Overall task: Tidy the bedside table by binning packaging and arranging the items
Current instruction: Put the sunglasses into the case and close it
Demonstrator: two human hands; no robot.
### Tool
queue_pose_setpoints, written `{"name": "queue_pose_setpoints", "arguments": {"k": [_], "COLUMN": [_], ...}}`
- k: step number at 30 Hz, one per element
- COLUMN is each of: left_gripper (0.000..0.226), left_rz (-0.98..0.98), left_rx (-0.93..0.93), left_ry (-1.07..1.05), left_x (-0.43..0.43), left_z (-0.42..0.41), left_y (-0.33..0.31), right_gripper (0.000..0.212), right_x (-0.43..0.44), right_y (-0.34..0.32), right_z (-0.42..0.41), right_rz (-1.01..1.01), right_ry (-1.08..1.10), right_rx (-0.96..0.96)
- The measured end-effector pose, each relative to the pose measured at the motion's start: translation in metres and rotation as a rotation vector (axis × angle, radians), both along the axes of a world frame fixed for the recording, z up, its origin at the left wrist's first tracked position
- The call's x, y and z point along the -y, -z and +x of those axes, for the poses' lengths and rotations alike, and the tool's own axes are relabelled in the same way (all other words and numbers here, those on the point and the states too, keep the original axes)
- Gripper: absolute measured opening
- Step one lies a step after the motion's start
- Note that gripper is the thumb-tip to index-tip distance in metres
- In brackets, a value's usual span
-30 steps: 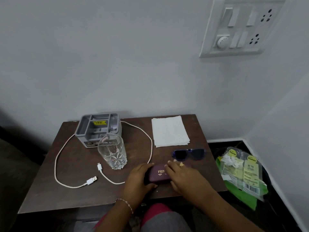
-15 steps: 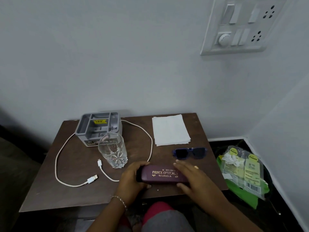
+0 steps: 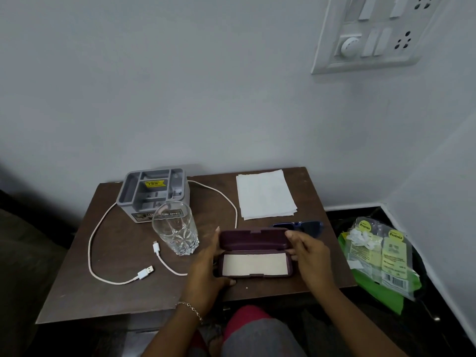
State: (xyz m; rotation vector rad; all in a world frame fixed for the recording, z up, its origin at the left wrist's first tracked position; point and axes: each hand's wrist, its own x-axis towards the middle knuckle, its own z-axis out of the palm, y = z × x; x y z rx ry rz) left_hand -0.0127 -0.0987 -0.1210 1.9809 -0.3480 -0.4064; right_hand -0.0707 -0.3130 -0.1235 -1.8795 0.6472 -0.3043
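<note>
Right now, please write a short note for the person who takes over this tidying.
Left hand and right hand each hold one end of the open glasses case; no glasses inside.
Blue sunglasses lie on the table just behind it.
Done: packaging is in the green-lined bin.
To do: sunglasses into the case, coil the loose cable, arrange glass, organizer and napkins.

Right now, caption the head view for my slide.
Left hand and right hand hold the maroon glasses case open at the bedside table, blue sunglasses behind it.
</note>
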Motion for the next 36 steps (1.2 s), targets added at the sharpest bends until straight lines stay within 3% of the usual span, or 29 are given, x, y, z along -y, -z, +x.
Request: {"name": "queue_pose_setpoints", "arguments": {"k": [9, 18, 20, 22, 25, 30, 34, 36], "left_gripper": [0.12, 0.129, 0.116, 0.088, 0.052, 0.051, 0.057, 0.055], "left_rz": [0.208, 0.33, 0.282, 0.26, 0.38, 0.636, 0.822, 0.84], "left_rx": [0.017, -0.008, 0.08, 0.301, 0.528, 0.554, 0.573, 0.579], "left_ry": [0.028, -0.036, -0.121, -0.188, -0.164, 0.121, 0.31, 0.343], "left_x": [-0.001, 0.002, 0.004, 0.013, 0.048, 0.123, 0.15, 0.157], "left_z": [-0.001, -0.014, -0.023, -0.033, -0.036, -0.003, 0.018, 0.022], "left_y": [-0.003, -0.012, -0.02, -0.03, -0.049, -0.054, -0.035, -0.025], "right_gripper": [0.01, 0.024, 0.021, 0.017, 0.018, 0.041, 0.07, 0.074], "right_x": [-0.026, -0.023, -0.013, 0.002, 0.03, 0.064, 0.076, 0.081], "right_y": [0.011, 0.007, 0.005, 0.004, 0.002, -0.002, -0.002, 0.0], "right_z": [0.01, 0.003, -0.002, -0.009, -0.014, -0.008, -0.007, -0.005], "right_rz": [-0.274, -0.157, -0.153, -0.146, -0.149, -0.172, -0.206, -0.274], "right_ry": [0.195, 0.214, 0.263, 0.334, 0.378, 0.185, -0.114, -0.213], "right_rx": [0.077, 0.132, 0.157, 0.178, 0.156, -0.03, -0.049, -0.048]}}
